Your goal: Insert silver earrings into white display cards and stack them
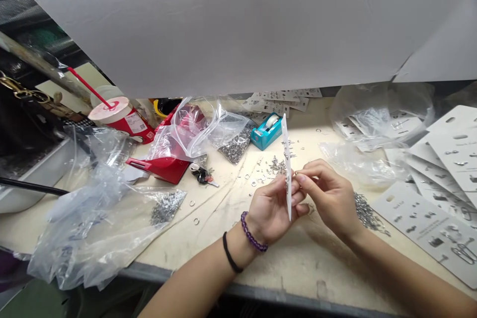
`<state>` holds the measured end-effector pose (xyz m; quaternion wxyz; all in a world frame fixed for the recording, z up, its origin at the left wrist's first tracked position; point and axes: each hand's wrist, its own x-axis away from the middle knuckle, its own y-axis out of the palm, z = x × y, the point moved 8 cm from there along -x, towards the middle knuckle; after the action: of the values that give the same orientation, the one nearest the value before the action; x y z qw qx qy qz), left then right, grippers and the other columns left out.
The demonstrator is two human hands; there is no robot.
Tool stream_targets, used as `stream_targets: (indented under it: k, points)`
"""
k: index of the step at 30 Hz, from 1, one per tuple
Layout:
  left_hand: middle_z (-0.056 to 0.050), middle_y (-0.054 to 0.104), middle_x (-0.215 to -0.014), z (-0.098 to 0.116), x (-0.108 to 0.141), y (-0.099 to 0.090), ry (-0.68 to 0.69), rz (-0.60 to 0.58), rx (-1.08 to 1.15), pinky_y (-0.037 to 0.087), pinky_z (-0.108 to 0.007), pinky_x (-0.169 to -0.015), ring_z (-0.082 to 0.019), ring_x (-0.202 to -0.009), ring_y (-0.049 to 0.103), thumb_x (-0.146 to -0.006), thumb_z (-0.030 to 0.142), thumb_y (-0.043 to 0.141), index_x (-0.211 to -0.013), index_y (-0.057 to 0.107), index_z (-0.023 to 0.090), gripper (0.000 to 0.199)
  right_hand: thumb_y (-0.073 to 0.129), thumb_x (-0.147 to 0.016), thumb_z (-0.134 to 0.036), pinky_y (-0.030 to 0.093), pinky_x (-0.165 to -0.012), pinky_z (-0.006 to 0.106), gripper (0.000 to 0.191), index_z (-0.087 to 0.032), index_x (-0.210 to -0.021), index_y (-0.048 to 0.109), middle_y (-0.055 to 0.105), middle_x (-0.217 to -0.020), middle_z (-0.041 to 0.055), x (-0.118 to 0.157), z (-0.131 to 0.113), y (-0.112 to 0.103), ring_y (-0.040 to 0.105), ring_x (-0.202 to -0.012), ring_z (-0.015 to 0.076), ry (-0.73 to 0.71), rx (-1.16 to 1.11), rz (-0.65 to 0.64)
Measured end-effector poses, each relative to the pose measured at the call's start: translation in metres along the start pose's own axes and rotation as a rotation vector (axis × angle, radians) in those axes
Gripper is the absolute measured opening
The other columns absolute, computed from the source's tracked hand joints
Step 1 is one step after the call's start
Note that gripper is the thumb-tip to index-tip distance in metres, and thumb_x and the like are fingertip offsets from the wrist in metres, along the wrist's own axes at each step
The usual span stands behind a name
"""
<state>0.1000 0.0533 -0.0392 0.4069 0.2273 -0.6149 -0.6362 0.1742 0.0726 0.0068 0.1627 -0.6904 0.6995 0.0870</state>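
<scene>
My left hand [274, 206], with a purple bead bracelet at the wrist, grips a white earring card [286, 159] held upright and seen edge-on. Small metal earrings stick out from the card's faces. Against the card's right side, the thumb and fingers of my right hand [328, 196] are pinched together on a tiny piece that I cannot make out clearly. Behind the card lies a pile of small silvery studs [278, 165], with a few rings around it. A heap of silvery metal pieces [367, 213] lies beside my right wrist.
Filled earring cards [428, 223] overlap at the right. A teal tape dispenser [266, 131], a bag of small metal parts [234, 144], a red scoop [164, 169] and keys [203, 174] stand behind. Left are plastic bags [100, 218] and a red cup [121, 117].
</scene>
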Motion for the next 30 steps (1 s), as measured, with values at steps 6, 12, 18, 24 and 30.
stream_targets:
  k: [6, 12, 18, 24, 30]
  points:
    - [0.002, 0.041, -0.063, 0.002, 0.0, -0.001, 0.008, -0.015, 0.04, 0.038, -0.019, -0.054, -0.006, -0.05, 0.04, -0.082, 0.013, 0.049, -0.079, 0.056, 0.01, 0.008, 0.059, -0.079, -0.016, 0.05, -0.061, 0.018, 0.007, -0.02, -0.076, 0.063, 0.056, -0.076, 0.0002, 0.001, 0.0, 0.002, 0.057, -0.071, 0.0077, -0.027, 0.057, -0.016]
    - [0.002, 0.043, -0.063, 0.003, 0.002, 0.002, 0.037, -0.054, 0.035, 0.037, -0.019, -0.053, -0.005, -0.05, 0.04, -0.083, 0.015, 0.049, -0.077, 0.056, 0.009, 0.012, 0.059, -0.079, -0.015, 0.049, -0.059, 0.017, 0.007, -0.019, -0.075, 0.062, 0.055, -0.074, 0.0, 0.0, -0.006, 0.003, 0.056, -0.068, 0.007, -0.049, 0.068, -0.019]
    - [0.002, 0.044, -0.063, 0.003, 0.002, -0.001, 0.059, -0.01, -0.006, 0.036, -0.019, -0.051, -0.006, -0.051, 0.04, -0.079, 0.018, 0.057, -0.079, 0.057, 0.011, 0.007, 0.06, -0.079, -0.018, 0.048, -0.06, 0.018, 0.006, -0.021, -0.075, 0.064, 0.055, -0.075, 0.0004, -0.001, -0.002, 0.005, 0.056, -0.07, 0.0082, -0.002, 0.06, -0.082]
    - [0.003, 0.045, -0.063, 0.003, 0.004, 0.0, 0.077, -0.003, -0.044, 0.038, -0.019, -0.052, -0.006, -0.051, 0.04, -0.074, 0.018, 0.064, -0.078, 0.056, 0.013, 0.01, 0.06, -0.079, -0.018, 0.049, -0.061, 0.021, 0.006, -0.022, -0.076, 0.064, 0.055, -0.077, 0.0008, 0.001, -0.001, 0.007, 0.057, -0.071, 0.0094, 0.003, -0.03, -0.088]
    - [0.003, 0.046, -0.062, 0.002, 0.006, 0.002, 0.067, 0.008, 0.01, 0.037, -0.019, -0.051, -0.006, -0.051, 0.041, -0.073, 0.016, 0.064, -0.076, 0.056, 0.012, 0.009, 0.059, -0.079, -0.016, 0.049, -0.061, 0.021, 0.007, -0.021, -0.079, 0.064, 0.055, -0.077, 0.0006, 0.004, -0.01, 0.005, 0.056, -0.071, 0.0091, -0.078, 0.031, -0.049]
